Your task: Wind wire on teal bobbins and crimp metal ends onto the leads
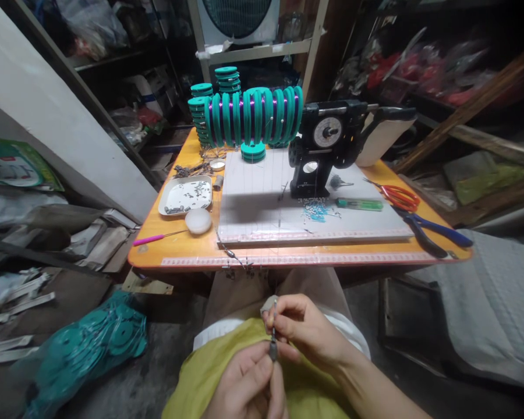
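Through the head camera I saw both hands working low over the lap, just short of the near edge of the tabletop [192,247] and about level with its middle. The right hand [305,329] had its grip pressed together on the upper part of a thin metal pin [273,340], thumb and forefinger pinching the shaft upright. The left hand [248,384] sat below it, its grip closed on the pin's lower end, where a small dark barrel thickened it.

I judged the metal pin to be very light, stiff for its thinness but easy to bend, and slick enough to roll between fingertips. The dark barrel looked like the surest place to hold, with the bare shaft only steadied.

On the tabletop, a white board [262,198] covered the middle. Green spools [253,116] stood along the far edge beside a black dial machine [327,139]. A tray [163,203] of small parts lay toward the left edge, and orange scissors [399,196] and blue pliers [436,230] toward the right.
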Demonstrator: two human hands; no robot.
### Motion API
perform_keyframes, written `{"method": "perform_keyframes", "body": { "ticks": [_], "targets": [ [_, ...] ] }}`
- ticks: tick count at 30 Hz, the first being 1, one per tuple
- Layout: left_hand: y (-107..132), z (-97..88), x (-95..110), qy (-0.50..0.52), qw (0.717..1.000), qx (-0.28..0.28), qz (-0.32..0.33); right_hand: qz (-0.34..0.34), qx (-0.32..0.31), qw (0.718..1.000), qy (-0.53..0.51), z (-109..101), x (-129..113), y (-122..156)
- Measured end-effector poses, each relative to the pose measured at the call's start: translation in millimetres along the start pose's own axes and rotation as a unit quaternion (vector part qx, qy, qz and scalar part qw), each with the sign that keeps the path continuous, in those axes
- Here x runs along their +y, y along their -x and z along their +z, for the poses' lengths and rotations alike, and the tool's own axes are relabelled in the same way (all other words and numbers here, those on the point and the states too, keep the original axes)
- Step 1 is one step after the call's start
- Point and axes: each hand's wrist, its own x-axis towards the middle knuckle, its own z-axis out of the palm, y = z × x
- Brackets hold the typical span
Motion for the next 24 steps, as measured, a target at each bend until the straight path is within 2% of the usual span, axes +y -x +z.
{"method": "perform_keyframes", "body": {
  "ticks": [2, 6, 10, 24],
  "targets": [
    [-1, 1.9, 2, -0.004, 1.0, 0.007, -0.005, -0.002, -0.008, 1.0, -0.012, -1, 1, 1],
    [-1, 2.5, 1, -0.006, 1.0, 0.018, -0.014, 0.016, -0.078, 0.996, -0.033, -2, -3, 2],
    [-1, -0.6, -2, -0.004, 1.0, 0.008, -0.015, 0.009, -0.117, 0.993, -0.009, -4, -8, 2],
    [-4, 10.4, 9, -0.021, 0.999, 0.024, -0.022, -0.007, -0.087, 0.994, -0.071, 3, 2, 1]
  ]
}}
